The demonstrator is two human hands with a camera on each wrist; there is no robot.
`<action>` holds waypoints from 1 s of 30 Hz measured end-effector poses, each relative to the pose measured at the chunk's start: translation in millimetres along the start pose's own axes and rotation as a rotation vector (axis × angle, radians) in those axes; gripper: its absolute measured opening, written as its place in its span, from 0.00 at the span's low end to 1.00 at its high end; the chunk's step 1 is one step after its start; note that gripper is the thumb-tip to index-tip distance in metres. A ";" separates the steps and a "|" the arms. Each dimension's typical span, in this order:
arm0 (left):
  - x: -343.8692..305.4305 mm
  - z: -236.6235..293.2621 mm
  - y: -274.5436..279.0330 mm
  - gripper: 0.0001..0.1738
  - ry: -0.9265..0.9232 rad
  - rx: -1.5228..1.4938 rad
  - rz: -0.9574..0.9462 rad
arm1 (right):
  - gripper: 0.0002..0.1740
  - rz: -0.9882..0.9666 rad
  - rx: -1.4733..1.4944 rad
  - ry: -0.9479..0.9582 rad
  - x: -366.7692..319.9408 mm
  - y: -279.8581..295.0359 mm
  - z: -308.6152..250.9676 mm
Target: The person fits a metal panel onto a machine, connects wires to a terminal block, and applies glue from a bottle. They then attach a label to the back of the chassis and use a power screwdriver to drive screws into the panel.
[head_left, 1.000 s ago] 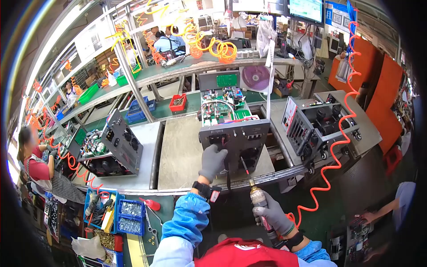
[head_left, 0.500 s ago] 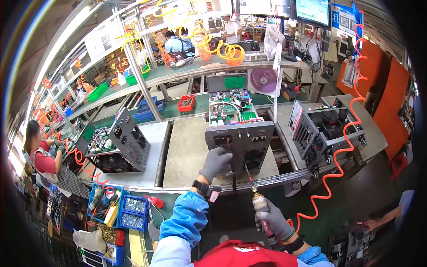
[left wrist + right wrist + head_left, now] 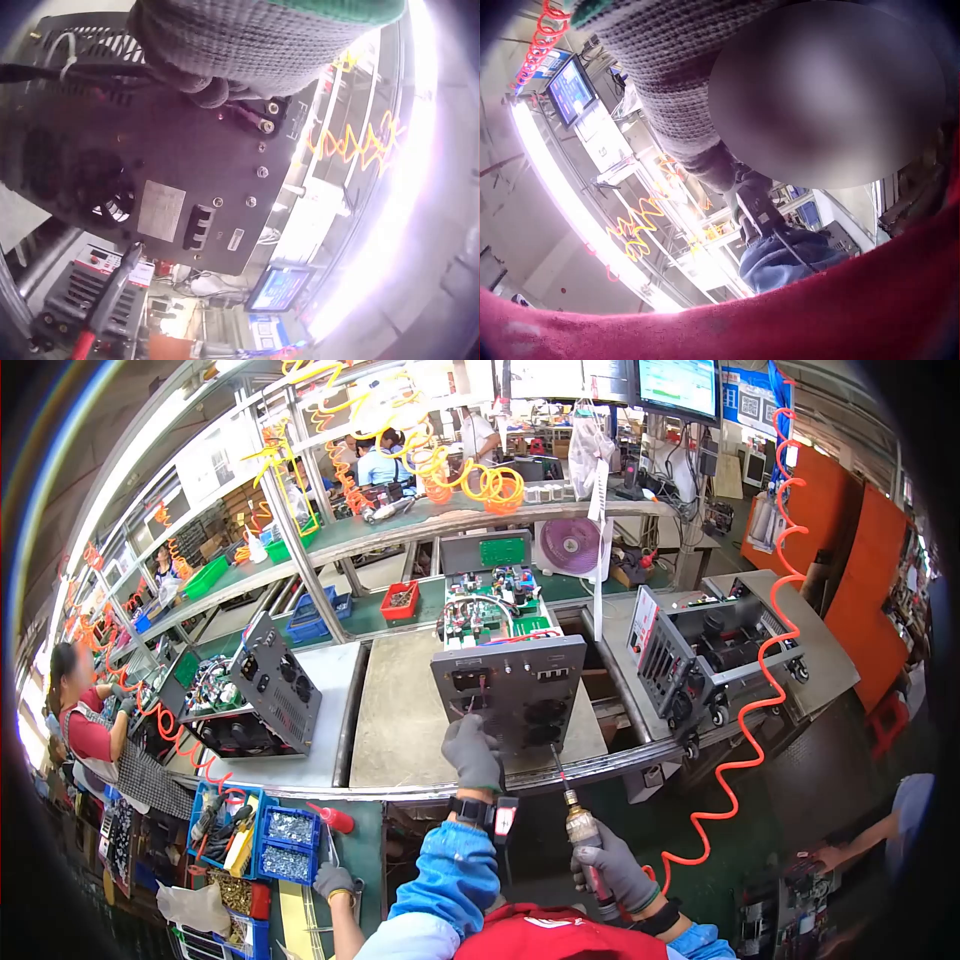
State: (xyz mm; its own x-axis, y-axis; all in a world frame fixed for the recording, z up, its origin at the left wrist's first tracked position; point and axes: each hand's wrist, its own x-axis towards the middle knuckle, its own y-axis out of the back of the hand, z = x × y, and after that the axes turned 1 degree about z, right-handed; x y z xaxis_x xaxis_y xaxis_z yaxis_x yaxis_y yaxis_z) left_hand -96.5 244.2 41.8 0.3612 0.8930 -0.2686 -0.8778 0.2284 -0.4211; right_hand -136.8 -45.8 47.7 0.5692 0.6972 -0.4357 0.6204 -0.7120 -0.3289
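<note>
A machine with a dark grey upright rear panel (image 3: 510,685) and exposed circuit boards (image 3: 490,605) stands before me on the bench. My gloved left hand (image 3: 472,752) is at the panel's lower left. In the left wrist view its curled fingers grip a black cable (image 3: 30,73) by the terminal studs. My gloved right hand (image 3: 615,872) holds an air screwdriver (image 3: 582,825) with its fingers wrapped round the body. The long bit (image 3: 124,277) points at the panel's edge, its tip overlapping the lower right corner in the head view. A blurred patch covers much of the right wrist view.
Similar machines stand at the left (image 3: 245,690) and right (image 3: 715,650). A red coiled air hose (image 3: 740,760) hangs at the right. Blue bins of screws (image 3: 290,845) lie at lower left, where another person's gloved hand (image 3: 332,880) reaches in. A red bin (image 3: 400,600) sits behind.
My left hand has shifted lower on the panel, its wrist more upright. The screwdriver bit has come up to the panel's lower right. Another person's gloved hand has come in beside the screw bins.
</note>
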 end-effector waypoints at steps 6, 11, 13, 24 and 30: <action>10.9 15.1 28.8 0.09 -0.143 0.151 -0.279 | 0.38 0.009 0.078 -0.013 -3.3 22.0 9.6; 38.3 10.3 91.9 0.11 0.105 0.231 -0.407 | 0.41 -0.039 -0.057 -0.053 -3.0 18.8 10.3; 44.8 -19.3 142.2 0.13 -0.777 1.210 -0.739 | 0.41 -0.075 -0.090 -0.081 -0.2 14.0 14.0; -24.2 -20.4 149.6 0.14 0.593 -0.172 -0.544 | 0.43 -0.290 -0.194 -0.160 7.2 -19.8 12.5; -18.7 -14.8 149.9 0.14 0.621 -0.172 -0.583 | 0.43 -0.289 -0.240 -0.143 8.5 -26.3 10.6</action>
State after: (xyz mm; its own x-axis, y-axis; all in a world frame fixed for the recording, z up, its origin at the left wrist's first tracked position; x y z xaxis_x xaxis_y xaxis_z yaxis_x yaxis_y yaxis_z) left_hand -230.2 256.0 -29.1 0.8890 0.2671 -0.3720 -0.4573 0.4768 -0.7507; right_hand -154.0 -22.1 43.8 0.2825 0.8353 -0.4718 0.8621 -0.4367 -0.2570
